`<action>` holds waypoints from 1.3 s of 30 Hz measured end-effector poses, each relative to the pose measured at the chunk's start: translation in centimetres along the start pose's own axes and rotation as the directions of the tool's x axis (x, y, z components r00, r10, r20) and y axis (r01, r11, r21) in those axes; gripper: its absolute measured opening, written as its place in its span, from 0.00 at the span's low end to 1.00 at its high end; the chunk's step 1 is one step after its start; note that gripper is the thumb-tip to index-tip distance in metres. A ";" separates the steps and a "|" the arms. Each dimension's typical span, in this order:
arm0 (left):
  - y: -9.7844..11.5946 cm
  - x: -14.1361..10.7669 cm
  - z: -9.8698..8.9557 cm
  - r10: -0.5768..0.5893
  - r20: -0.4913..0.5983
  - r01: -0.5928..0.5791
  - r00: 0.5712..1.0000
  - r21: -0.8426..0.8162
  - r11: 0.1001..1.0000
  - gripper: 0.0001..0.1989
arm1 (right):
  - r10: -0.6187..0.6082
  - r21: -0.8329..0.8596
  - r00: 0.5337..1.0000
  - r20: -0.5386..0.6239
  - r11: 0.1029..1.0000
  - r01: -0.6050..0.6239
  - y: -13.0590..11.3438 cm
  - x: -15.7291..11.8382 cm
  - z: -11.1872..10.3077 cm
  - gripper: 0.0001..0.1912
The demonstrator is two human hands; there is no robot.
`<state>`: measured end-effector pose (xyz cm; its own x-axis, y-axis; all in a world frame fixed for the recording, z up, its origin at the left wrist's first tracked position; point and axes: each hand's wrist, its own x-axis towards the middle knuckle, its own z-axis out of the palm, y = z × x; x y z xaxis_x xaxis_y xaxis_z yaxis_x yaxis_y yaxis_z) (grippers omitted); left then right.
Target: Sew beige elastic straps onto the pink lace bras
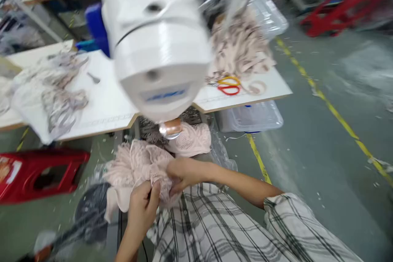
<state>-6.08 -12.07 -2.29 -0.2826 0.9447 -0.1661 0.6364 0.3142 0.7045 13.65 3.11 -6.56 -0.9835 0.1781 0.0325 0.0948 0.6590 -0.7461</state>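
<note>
Pale pink lace fabric point(138, 163), gathered in a bunch, lies in front of my body below the sewing machine. My left hand point(144, 200) pinches its near edge between thumb and fingers. On the other side, my right hand point(184, 174) has its fingers curled round the same bunch, partly hidden by the folds. Just beyond my hands, a pink lace bra cup piece point(193, 139) rests under the machine's end. The white sewing machine head point(162, 61) hangs over the work, blurred.
Patterned garments point(58, 94) cover the left tabletop. On the right top lie scissors point(229, 86) with yellow and red handles, beside a heap of beige strips point(242, 45). A lidded plastic box point(251, 116) stands below. A red stool point(43, 176) is at left.
</note>
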 end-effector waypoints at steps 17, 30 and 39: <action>9.3 9.7 11.0 0.112 0.399 0.156 0.910 -0.581 0.799 0.20 | 0.657 0.154 0.220 -0.721 0.462 -0.873 12.0 -9.7 -23.8 0.19; 9.8 8.8 10.3 0.176 0.186 -0.101 0.967 -0.355 0.929 0.13 | 0.702 0.248 0.001 -0.712 0.253 -0.935 22.9 -10.6 -31.6 0.17; 11.6 9.2 9.2 0.457 0.150 -0.409 0.877 -0.268 0.872 0.14 | 0.743 0.231 -0.002 -0.669 0.206 -0.951 23.1 -10.4 -32.0 0.22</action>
<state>5.27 1.11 -1.99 0.1510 0.9858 0.0729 0.4780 -0.1374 0.8676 31.01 39.92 -2.85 0.1754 0.9783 -0.1099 0.9190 -0.2028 -0.3382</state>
